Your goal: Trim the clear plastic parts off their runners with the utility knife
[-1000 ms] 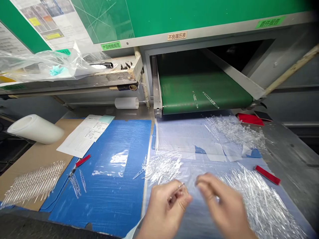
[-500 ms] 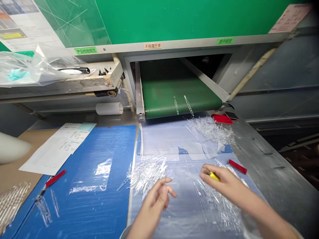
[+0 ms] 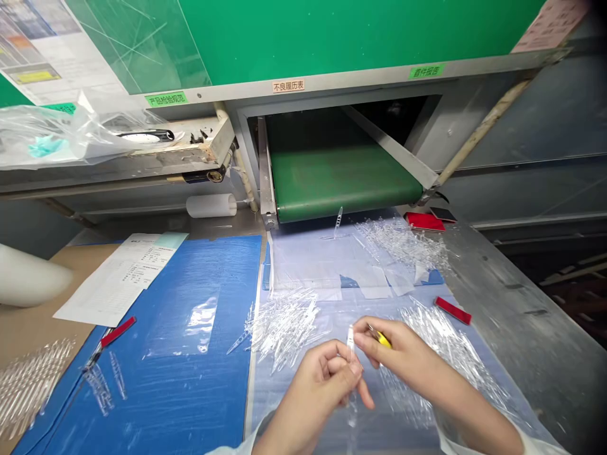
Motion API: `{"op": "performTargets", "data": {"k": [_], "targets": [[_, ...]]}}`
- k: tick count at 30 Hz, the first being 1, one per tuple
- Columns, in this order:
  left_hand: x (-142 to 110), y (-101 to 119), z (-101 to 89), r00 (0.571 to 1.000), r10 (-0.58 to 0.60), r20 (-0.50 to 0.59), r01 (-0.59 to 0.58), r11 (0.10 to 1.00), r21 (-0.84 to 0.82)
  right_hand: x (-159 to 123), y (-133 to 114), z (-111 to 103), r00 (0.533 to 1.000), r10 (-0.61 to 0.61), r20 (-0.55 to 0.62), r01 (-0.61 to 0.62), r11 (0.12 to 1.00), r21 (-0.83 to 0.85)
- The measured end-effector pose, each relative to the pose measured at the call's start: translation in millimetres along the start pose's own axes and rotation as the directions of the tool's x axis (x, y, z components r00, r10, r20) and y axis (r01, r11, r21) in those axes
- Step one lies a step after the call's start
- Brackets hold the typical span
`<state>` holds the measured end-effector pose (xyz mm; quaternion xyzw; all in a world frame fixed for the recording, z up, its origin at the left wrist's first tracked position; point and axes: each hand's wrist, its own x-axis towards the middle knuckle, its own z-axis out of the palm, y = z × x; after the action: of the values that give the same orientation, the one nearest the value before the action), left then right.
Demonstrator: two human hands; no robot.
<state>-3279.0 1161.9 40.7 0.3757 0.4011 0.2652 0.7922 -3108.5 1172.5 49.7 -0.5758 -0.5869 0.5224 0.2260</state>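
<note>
My left hand [image 3: 332, 373] pinches a slim clear plastic piece [image 3: 351, 337] between thumb and fingers, its upper end standing out above them. Close beside it, my right hand [image 3: 396, 341] has its fingertips at that upper end. A small tool with a yellow handle [image 3: 383, 340] is tucked in the right hand's grip; its working end is mostly hidden. Left of the hands lies a heap of clear plastic pieces [image 3: 287, 325]. Another heap of such pieces [image 3: 450, 341] spreads to the right, partly behind my right forearm.
A green conveyor belt [image 3: 341, 170] ends above the bench, with one clear piece [image 3: 338, 221] tilted at its lip. More small clear parts [image 3: 408, 243] lie at the back right, near red pads [image 3: 424, 221]. Papers [image 3: 118, 278] and a blue sheet [image 3: 190, 392] cover the left.
My hands have come together, the right moving left, and a clear piece now shows in the left hand. The two pieces on the belt have left its top; one tilts at the lip.
</note>
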Motion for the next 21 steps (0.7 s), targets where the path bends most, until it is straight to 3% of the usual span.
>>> {"op": "performTargets", "data": {"k": [5, 12, 17, 21], "targets": [[-3, -3, -1.9, 0.999, 0.016, 0.032, -0.014, 0.999, -0.051, 12, -5, 15, 0.997, -0.041, 0.062, 0.022, 0.960, 0.280], [-9, -3, -2.8, 0.999, -0.007, 0.050, 0.010, 0.998, -0.056, 11, -4, 20, 0.998, -0.027, 0.052, 0.008, 0.943, 0.333], [-11, 0, -8.2, 1.000, -0.004, 0.017, 0.004, 1.000, -0.018, 5, -8, 19, 0.997, -0.067, -0.040, 0.073, 0.983, 0.167], [-14, 4, -13.2, 0.996, 0.057, -0.075, -0.053, 0.997, 0.054, -11, -13, 19, 0.991, -0.131, 0.033, 0.133, 0.990, -0.041]]}}
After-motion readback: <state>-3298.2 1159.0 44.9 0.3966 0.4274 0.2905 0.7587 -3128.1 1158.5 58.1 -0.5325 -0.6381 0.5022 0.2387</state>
